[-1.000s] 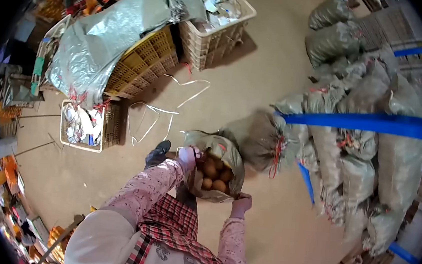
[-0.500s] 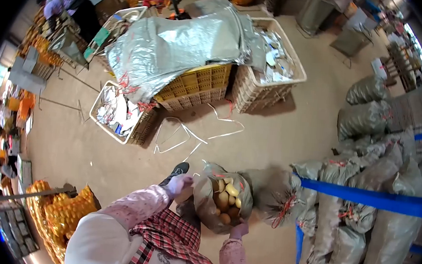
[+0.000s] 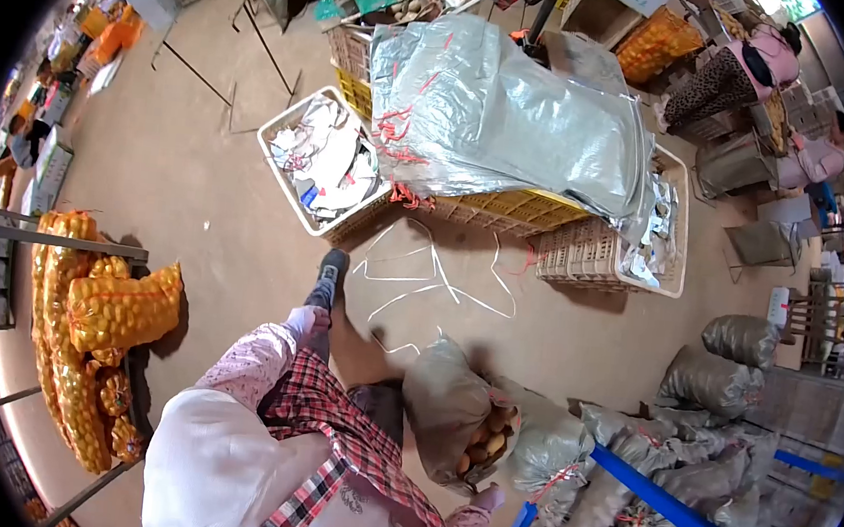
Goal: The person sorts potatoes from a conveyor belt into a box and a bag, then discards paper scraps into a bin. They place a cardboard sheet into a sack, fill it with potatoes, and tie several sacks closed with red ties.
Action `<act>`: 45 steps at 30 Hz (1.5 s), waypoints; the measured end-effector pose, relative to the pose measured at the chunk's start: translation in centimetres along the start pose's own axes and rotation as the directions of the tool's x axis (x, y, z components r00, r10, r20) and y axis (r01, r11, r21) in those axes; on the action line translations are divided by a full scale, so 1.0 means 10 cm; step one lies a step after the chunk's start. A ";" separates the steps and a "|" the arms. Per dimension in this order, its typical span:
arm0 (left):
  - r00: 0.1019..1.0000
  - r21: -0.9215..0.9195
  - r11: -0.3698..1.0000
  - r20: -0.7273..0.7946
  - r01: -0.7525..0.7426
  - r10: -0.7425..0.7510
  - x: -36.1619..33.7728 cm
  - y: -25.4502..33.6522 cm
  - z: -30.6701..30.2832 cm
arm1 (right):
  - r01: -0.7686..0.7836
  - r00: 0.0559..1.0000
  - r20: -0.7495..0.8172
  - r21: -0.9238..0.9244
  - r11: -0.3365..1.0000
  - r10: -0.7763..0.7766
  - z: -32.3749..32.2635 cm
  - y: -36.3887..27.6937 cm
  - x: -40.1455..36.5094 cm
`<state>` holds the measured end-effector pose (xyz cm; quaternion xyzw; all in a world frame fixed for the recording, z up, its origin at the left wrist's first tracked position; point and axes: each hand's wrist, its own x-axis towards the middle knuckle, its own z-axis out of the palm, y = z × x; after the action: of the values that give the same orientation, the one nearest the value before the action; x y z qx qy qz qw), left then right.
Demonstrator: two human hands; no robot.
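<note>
A grey-green woven plastic sack (image 3: 437, 402) stands on the floor in front of my legs, its open mouth turned to the right. Brown and yellowish potatoes (image 3: 489, 440) show inside the mouth. My right hand (image 3: 489, 497) is at the lower edge of that mouth, closed on the sack's rim as far as I can see. My left hand (image 3: 310, 322) is away to the left of the sack, over my leg and near my shoe (image 3: 332, 268); its fingers are too blurred to make out. A tied, filled sack (image 3: 548, 450) lies against the open sack on the right.
Filled sacks (image 3: 661, 455) and a blue strap (image 3: 690, 523) lie at right. Ahead are plastic crates (image 3: 583, 263) with flattened sacks (image 3: 555, 125) on top and white straps (image 3: 430, 284) on the floor. Orange net bags (image 3: 122, 308) stand at left. Other people (image 3: 766, 61) are at upper right.
The open sack has tipped so its mouth faces right instead of up. My left hand has moved left, away from the sack. The view has turned, showing more at upper right.
</note>
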<state>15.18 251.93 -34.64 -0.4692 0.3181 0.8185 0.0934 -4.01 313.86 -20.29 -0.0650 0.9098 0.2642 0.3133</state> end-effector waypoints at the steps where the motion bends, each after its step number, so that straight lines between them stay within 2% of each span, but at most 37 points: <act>1: 0.992 -0.111 0.993 0.124 0.034 -0.020 0.19 0.09 -0.13 | 0.109 0.994 0.066 -0.319 0.942 -0.092 -0.39 -0.11 -0.07; 2: 0.969 -0.216 0.973 0.245 0.084 -0.029 0.37 0.22 -0.26 | -0.026 0.997 0.064 -0.296 0.955 0.047 -0.81 -0.28 -0.18; 3: 0.988 -0.173 0.975 0.091 0.142 -0.128 0.45 0.49 -0.23 | -0.152 0.985 -0.056 0.137 0.979 0.161 -0.77 -0.38 -0.17; 4: 0.972 -0.140 0.967 -0.070 0.212 -0.223 0.35 0.93 -0.02 | -0.196 0.943 -0.123 0.546 0.814 0.309 -0.67 -0.43 -0.15; 5: 0.962 -0.153 0.974 -0.188 0.169 -0.197 0.53 0.97 -0.18 | -0.225 0.881 -0.113 0.754 0.617 0.459 -0.70 -0.55 -0.15; 6: 0.938 -0.156 0.980 -0.303 0.125 -0.168 0.71 1.00 -0.34 | -0.244 0.832 -0.068 0.846 0.474 0.550 -0.83 -0.81 -0.10; 7: 0.920 -0.178 0.983 -0.391 -0.039 -0.034 1.01 0.76 -0.68 | -0.236 0.833 -0.041 0.875 0.422 0.552 -0.97 -1.08 -0.05; 8: 0.913 0.301 0.952 -0.372 -0.053 0.168 0.74 1.25 -0.48 | -0.217 0.862 -0.021 0.888 0.406 0.506 -1.09 -1.39 0.01; 9: 0.897 -0.054 0.984 -0.422 -0.173 0.134 0.62 1.51 -0.39 | -0.189 0.905 -0.013 0.883 0.429 0.425 -1.49 -1.88 0.03; 10: 0.905 0.060 0.981 -0.379 -0.185 0.194 0.38 1.82 -0.36 | -0.196 0.972 0.080 0.796 0.573 0.221 -1.91 -2.39 0.05; 11: 0.911 0.181 0.961 -0.321 -0.207 0.257 0.24 2.04 -0.39 | -0.091 0.995 0.047 0.822 0.563 0.093 -2.00 -2.86 0.19; 12: 0.914 -0.162 0.947 -0.350 -0.276 0.206 0.22 2.04 -0.46 | -0.031 0.997 0.065 0.814 0.580 -0.038 -2.29 -3.42 0.33; 13: 0.938 -0.101 0.984 -0.329 -0.149 0.108 0.15 2.08 -0.63 | 0.122 0.981 0.020 0.703 0.700 -0.191 -2.37 -3.88 0.57; 14: 0.929 -0.228 0.960 -0.362 -0.163 0.071 0.13 2.00 -0.77 | 0.292 0.940 -0.026 0.572 0.766 -0.339 -2.45 -4.33 0.81; 15: 0.920 -0.349 0.919 -0.390 -0.182 0.034 0.09 1.91 -0.91 | 0.079 0.928 0.142 0.828 0.555 -0.344 -2.89 -4.92 0.84; 16: 0.905 -0.376 0.916 -0.425 -0.141 -0.035 -0.03 1.94 -1.01 | 0.281 0.872 -0.114 0.913 0.296 -0.476 -2.75 -5.35 1.11; 17: 0.885 -0.403 0.910 -0.454 -0.100 -0.103 -0.14 1.96 -1.10 | 0.344 0.860 -0.136 0.867 0.361 -0.492 -3.04 -5.79 1.11; 19: 0.823 -0.458 0.888 -0.514 -0.026 -0.241 -0.26 1.76 -1.32 | 0.314 0.837 -0.067 0.872 0.376 -0.543 -3.48 -6.51 1.23; 21: 0.756 -0.467 0.882 -0.558 0.053 -0.341 -0.36 1.49 -1.53 | 0.338 0.795 -0.098 0.891 0.303 -0.598 -3.46 -7.06 1.53; 23: 0.735 -0.502 0.864 -0.571 0.039 -0.365 -0.46 1.33 -1.62 | 0.371 0.835 -0.037 0.775 0.511 -0.549 -3.62 -7.50 1.67; 25: 0.713 -0.536 0.844 -0.586 0.014 -0.384 -0.51 1.22 -1.66 | 0.429 0.823 0.020 0.632 0.645 -0.567 -3.50 -7.84 2.02; 26: 0.714 -0.555 0.831 -0.595 -0.033 -0.370 -0.54 1.13 -1.64 | 0.622 0.775 -0.208 0.415 0.664 -0.596 -3.40 -7.99 2.17; 27: 0.710 -0.571 0.817 -0.609 -0.082 -0.353 -0.55 1.03 -1.65 | 0.655 0.750 -0.342 0.505 0.562 -0.567 -3.25 -8.14 2.39; 29: 0.701 -0.635 0.765 -0.594 -0.107 -0.395 -0.57 0.90 -1.60 | 0.692 0.721 -0.449 0.499 0.521 -0.528 -3.37 -8.39 2.44; 32: 0.680 -0.722 0.682 -0.560 -0.118 -0.474 -0.49 0.76 -1.50 | 0.655 0.736 -0.394 0.621 0.430 -0.551 -3.39 -8.73 2.76; 34: 0.658 -0.767 0.633 -0.532 -0.108 -0.532 -0.45 0.75 -1.38 | 0.603 0.777 -0.372 0.671 0.431 -0.508 -3.46 -8.87 2.66; 36: 0.641 -0.806 0.583 -0.502 -0.104 -0.580 -0.46 0.80 -1.28 | 0.543 0.805 -0.148 0.573 0.613 -0.574 -3.67 -8.97 2.54; 37: 0.671 -0.797 0.598 -0.491 -0.088 -0.556 -0.49 0.75 -1.23 | 0.572 0.776 0.002 0.419 0.705 -0.631 -3.59 -8.98 2.68; 38: 0.702 -0.785 0.614 -0.481 -0.079 -0.525 -0.49 0.69 -1.19 | 0.753 0.656 -0.210 0.243 0.611 -0.725 -3.21 -8.99 2.86; 39: 0.736 -0.768 0.635 -0.476 -0.080 -0.482 -0.47 0.69 -1.19 | 0.733 0.678 -0.227 0.137 0.666 -0.699 -3.47 -9.01 2.54; 41: 0.756 -0.672 0.725 -0.551 -0.151 -0.353 -0.47 0.97 -1.10 | 0.690 0.712 -0.233 0.407 0.599 -0.663 -4.06 -8.82 1.95; 42: 0.762 -0.619 0.764 -0.581 -0.184 -0.287 -0.46 1.15 -1.07 | 0.648 0.743 -0.215 0.465 0.603 -0.633 -4.20 -8.72 1.82; 43: 0.768 -0.620 0.758 -0.581 -0.204 -0.269 -0.47 1.31 -1.06 | 0.699 0.690 -0.202 0.436 0.567 -0.695 -4.24 -8.57 1.86; 44: 0.774 -0.621 0.752 -0.581 -0.221 -0.252 -0.48 1.47 -1.08 | 0.539 0.733 -0.117 0.700 0.468 -0.670 -4.22 -8.46 1.87; 45: 0.780 -0.622 0.746 -0.580 -0.238 -0.234 -0.47 1.62 -1.09 | 0.316 0.751 -0.020 0.889 0.332 -0.661 -4.18 -8.35 1.90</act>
<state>18.13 233.33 -27.61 -0.7143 0.0178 0.6728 -0.1919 -17.83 221.80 -40.80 -0.1305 0.7796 -0.3198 0.5224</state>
